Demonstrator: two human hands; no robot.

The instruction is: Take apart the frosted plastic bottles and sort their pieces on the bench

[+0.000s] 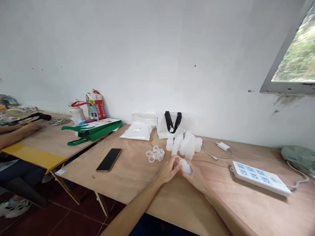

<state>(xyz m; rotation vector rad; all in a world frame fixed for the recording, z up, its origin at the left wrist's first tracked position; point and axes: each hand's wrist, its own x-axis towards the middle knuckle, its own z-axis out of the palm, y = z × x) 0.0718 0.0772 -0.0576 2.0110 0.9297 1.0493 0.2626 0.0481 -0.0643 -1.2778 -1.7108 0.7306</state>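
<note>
Because the white container (pixel 186 167) is small and looks smooth, both hands close on it above the front part of the tabletop (pixel 133 180): the right hand's (pixel 195 176) grip wraps its side, while the left hand's (pixel 169 169) grip is narrow, fingertips gathered at the other end, likely to steady it. That makes one container held. Out to the sides lie one phone (pixel 109 160) and one power strip (pixel 261 178), probably kept clear of the arms. Beyond the hands, translucent rings (pixel 155 152) sit grouped within easy reach; I count about seven, though overlap leaves this unsure. To their right, translucent bottles (pixel 183 148) stand bunched, seemingly for the same reason: roughly ten, some hidden. One charger (pixel 223 146) lies beside them with its cable. Farthest back, one white bag (pixel 162 126) and one white package (pixel 136 131) rest by the wall (pixel 147 65), presumably out of the way.
</note>
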